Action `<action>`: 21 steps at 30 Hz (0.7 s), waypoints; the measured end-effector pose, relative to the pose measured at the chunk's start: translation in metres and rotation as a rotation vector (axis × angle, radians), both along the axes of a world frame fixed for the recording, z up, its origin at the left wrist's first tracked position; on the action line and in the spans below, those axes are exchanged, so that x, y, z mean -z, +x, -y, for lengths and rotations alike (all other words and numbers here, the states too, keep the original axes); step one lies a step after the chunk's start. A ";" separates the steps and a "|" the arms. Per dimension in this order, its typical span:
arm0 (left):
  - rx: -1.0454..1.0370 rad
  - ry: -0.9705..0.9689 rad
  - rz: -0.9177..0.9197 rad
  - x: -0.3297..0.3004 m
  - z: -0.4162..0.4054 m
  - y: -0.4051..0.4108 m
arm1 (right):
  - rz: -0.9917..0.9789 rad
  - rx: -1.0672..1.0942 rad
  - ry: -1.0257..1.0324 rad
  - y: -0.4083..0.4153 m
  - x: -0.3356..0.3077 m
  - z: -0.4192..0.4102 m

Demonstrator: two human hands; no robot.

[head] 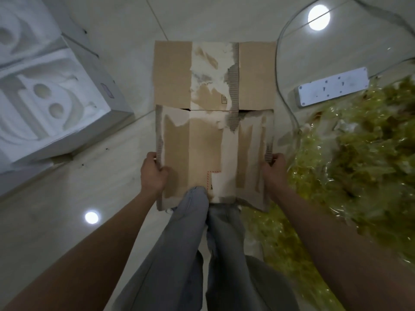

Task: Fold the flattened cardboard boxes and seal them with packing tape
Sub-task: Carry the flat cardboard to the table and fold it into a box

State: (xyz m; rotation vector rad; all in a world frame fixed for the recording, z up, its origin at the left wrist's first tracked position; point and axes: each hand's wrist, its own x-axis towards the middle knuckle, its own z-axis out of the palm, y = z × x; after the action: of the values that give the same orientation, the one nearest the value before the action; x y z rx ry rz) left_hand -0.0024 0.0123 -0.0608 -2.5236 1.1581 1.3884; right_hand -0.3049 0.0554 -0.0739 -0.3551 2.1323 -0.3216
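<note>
A brown cardboard box [214, 122] with torn paper and old tape marks stands on the floor in front of my legs, its two top flaps folded shut with a seam across the middle. My left hand [153, 172] grips the left edge of the near flap. My right hand [274, 169] grips that flap's right edge. The near flap rests against my knee. No packing tape roll is in sight.
A white box with moulded foam inserts [42, 104] sits at the left. A white power strip [332, 86] with its cable lies at the right. A heap of crumpled yellowish plastic film [350, 158] covers the floor at the right, close to the box.
</note>
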 end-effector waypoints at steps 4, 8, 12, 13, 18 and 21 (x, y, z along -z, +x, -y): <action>0.015 -0.097 -0.013 -0.077 0.022 -0.008 | -0.068 -0.032 -0.116 0.009 -0.076 0.024; 0.016 -0.152 -0.029 -0.157 0.052 -0.009 | -0.209 -0.058 -0.176 0.004 -0.162 0.047; 0.058 -0.230 -0.052 -0.247 0.075 -0.014 | -0.309 -0.141 -0.246 0.002 -0.259 0.062; 0.068 -0.262 -0.069 -0.272 0.080 -0.016 | -0.328 -0.164 -0.267 0.000 -0.283 0.066; 0.149 -0.419 -0.084 -0.399 0.108 -0.026 | -0.339 -0.196 -0.301 -0.013 -0.407 0.093; 0.208 -0.486 -0.068 -0.473 0.126 -0.032 | -0.352 -0.182 -0.365 -0.022 -0.479 0.112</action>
State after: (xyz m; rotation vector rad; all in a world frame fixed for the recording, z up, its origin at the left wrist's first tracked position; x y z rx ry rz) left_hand -0.0343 -0.1135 0.4122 -2.5486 1.9109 1.2725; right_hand -0.3268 -0.0566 0.4048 -0.8661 2.3570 -0.5789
